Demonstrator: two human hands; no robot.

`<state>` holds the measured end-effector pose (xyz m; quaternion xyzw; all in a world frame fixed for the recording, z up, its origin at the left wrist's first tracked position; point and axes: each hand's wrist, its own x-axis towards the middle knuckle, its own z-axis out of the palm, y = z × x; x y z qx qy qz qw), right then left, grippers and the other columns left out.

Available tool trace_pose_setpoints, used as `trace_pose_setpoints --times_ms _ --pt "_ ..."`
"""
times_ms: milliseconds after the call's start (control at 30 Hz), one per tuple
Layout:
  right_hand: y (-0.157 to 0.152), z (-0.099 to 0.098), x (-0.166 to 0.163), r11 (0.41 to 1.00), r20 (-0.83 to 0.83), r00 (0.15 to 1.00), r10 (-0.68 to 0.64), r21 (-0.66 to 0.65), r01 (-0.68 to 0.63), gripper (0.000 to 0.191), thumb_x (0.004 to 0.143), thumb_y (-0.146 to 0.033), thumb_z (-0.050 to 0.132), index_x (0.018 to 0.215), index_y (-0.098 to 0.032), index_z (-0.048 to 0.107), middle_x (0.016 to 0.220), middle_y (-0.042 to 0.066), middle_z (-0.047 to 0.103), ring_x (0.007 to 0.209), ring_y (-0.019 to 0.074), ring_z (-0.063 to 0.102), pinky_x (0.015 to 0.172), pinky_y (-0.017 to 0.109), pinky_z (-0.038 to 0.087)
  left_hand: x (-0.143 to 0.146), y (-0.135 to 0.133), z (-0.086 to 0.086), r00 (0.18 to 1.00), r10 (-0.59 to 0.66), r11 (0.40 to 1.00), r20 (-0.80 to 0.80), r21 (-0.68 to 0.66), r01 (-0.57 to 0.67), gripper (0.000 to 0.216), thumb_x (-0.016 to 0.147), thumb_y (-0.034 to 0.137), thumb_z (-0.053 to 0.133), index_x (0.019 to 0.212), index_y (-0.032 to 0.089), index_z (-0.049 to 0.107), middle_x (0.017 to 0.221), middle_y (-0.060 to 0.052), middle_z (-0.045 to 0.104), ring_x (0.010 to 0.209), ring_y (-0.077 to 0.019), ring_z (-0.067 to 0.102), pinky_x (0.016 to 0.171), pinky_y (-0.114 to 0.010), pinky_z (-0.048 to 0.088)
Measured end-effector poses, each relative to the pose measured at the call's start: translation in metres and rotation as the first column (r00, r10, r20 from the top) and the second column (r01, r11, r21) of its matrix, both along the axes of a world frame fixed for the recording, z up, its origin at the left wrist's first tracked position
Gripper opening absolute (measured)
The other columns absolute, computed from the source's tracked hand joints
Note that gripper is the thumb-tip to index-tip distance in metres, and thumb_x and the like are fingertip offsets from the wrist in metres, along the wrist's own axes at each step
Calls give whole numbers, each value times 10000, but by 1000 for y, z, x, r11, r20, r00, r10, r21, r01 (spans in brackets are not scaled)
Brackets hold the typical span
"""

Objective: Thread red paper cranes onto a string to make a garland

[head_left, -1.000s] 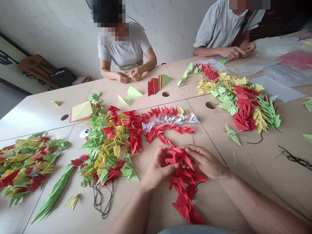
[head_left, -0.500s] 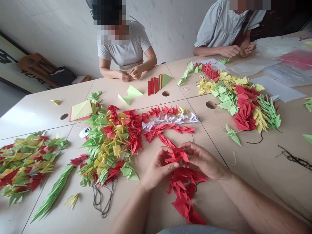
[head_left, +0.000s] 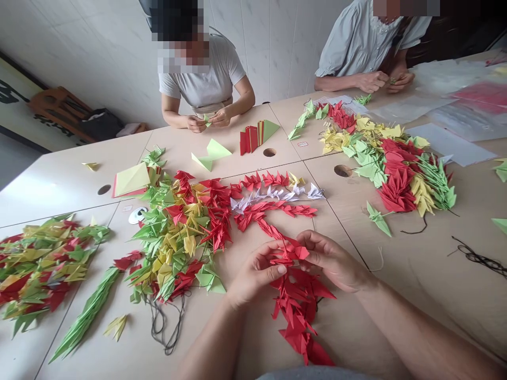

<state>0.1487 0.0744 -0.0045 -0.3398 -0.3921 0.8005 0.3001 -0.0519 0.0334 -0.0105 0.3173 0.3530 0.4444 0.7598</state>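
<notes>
Both my hands work at the near middle of the table on a string of red paper cranes [head_left: 297, 303] that trails toward me. My left hand [head_left: 255, 274] pinches the red cranes from the left, fingers curled closed. My right hand [head_left: 335, 261] pinches the same bunch from the right. A big heap of green, yellow and red cranes [head_left: 178, 237] lies just left of my hands. Red and white crane strings [head_left: 273, 200] run across the table beyond them.
Another crane heap [head_left: 39, 269] sits far left and one [head_left: 392, 163] at the right. Two people fold paper across the table, one in a grey shirt [head_left: 206, 79], one in a pale blouse [head_left: 364, 42]. Dark cord [head_left: 479, 257] lies right; folded sheets [head_left: 132, 179] lie left.
My hands have shifted slightly on the red cranes, pushing the bunch together. The two people opposite keep folding with small hand movements.
</notes>
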Motion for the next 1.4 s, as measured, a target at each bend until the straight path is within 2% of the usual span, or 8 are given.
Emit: trace_pose_setpoints --times_ms 167,300,500,733,933,1033,1233,1400 --pt "0 2 -2 1000 15 1000 -3 6 3 284 781 -406 780 902 -211 613 788 -18 622 656 100 555 595 230 421 0 1 -1 1000 16 999 20 -36 -15 300 715 208 828 978 195 684 883 -19 681 772 -126 608 714 -228 455" --pt "-2 1 -2 1000 23 999 -29 4 29 289 774 -402 788 897 -210 610 777 -18 623 679 102 556 624 229 433 1 1 -3 998 46 998 37 -43 -44 270 708 202 835 895 175 642 838 -13 648 759 -113 577 719 -223 442" --pt "-4 3 -3 998 21 999 -43 -43 44 295 752 -393 808 869 -210 608 803 -17 624 706 104 561 646 225 455 2 2 -7 998 22 999 66 -26 -20 244 742 250 816 837 169 607 775 -2 601 699 -102 553 703 -228 441" --pt "-4 6 -5 991 -44 999 -31 -130 25 300 716 -370 840 821 -217 605 739 -39 619 626 91 561 583 209 427 3 1 -2 998 63 995 24 -74 -61 309 689 330 852 828 163 633 748 1 587 677 -103 534 671 -220 433" --pt "-5 8 -5 979 -67 997 -27 -204 13 338 669 -351 874 801 -212 596 712 -53 615 584 76 560 549 197 393 2 1 -4 998 58 998 -8 -24 -59 256 730 341 819 841 158 679 747 -7 614 666 -101 537 666 -221 420" --pt "-5 7 -5 983 -60 998 -29 -185 17 326 676 -352 867 816 -213 608 701 -51 604 587 82 549 541 201 385 2 2 -5 996 83 997 -26 1 -83 234 727 337 820 808 161 690 749 -6 621 679 -107 537 687 -229 423" --pt "-7 6 -5 998 -45 999 27 -56 -29 265 764 -366 803 929 -203 674 784 -18 636 618 80 538 558 204 401 2 2 -7 993 100 995 -70 32 -98 207 751 317 803 821 157 692 798 -18 637 719 -116 546 714 -238 430" --pt "-6 4 -4 997 -37 999 31 -65 -33 293 773 -427 789 896 -195 659 697 -30 616 608 82 567 546 185 404 3 1 -10 991 106 994 -76 43 -103 229 780 345 774 871 145 710 764 -16 622 715 -128 564 730 -263 440"
